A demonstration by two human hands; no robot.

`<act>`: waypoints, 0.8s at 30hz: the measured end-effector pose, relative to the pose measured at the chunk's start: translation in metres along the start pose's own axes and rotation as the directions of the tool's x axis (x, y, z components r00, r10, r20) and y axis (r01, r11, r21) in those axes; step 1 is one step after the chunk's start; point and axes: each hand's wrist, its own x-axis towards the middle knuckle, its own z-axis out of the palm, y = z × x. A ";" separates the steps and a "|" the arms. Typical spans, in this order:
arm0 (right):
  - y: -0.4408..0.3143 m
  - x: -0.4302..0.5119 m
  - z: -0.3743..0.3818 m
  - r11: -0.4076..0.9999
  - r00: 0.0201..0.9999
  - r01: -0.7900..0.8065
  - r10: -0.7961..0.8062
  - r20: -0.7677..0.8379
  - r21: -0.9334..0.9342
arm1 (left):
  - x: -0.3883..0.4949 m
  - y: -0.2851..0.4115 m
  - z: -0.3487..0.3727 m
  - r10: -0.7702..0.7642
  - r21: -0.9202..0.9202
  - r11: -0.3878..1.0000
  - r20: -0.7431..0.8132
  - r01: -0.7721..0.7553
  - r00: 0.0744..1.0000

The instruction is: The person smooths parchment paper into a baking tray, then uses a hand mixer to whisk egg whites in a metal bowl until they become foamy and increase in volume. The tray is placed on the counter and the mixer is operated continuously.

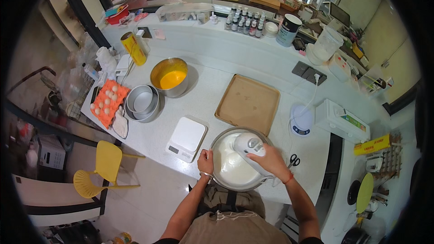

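Observation:
My right hand (271,162) is closed around the body of a white electric hand mixer (249,145). The mixer leans over a large metal mixing bowl (234,187) at the counter's front edge; its beaters are hidden. Smooth white whipped mixture (234,166) fills much of the bowl. My left hand (205,162) grips the bowl's left rim. Just left of it lies a white digital kitchen scale (188,135). Behind the bowl, partly overlapped by it, is a shallow baking tray lined with brown paper (249,101). Black-handled scissors (294,160) lie right of my right hand.
A steel bowl of yellow batter (173,79), nested round cake pans (142,103) and an orange egg tray (108,103) stand on the left. To the right are a round scale (301,120), a white box (342,121) and a cord (312,95) plugged into the wall.

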 end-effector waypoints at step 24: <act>-0.002 0.018 0.028 0.992 0.990 0.107 -0.099 0.103 -0.069 | 0.002 -0.010 0.003 0.015 0.075 0.997 0.005 -0.015 1.000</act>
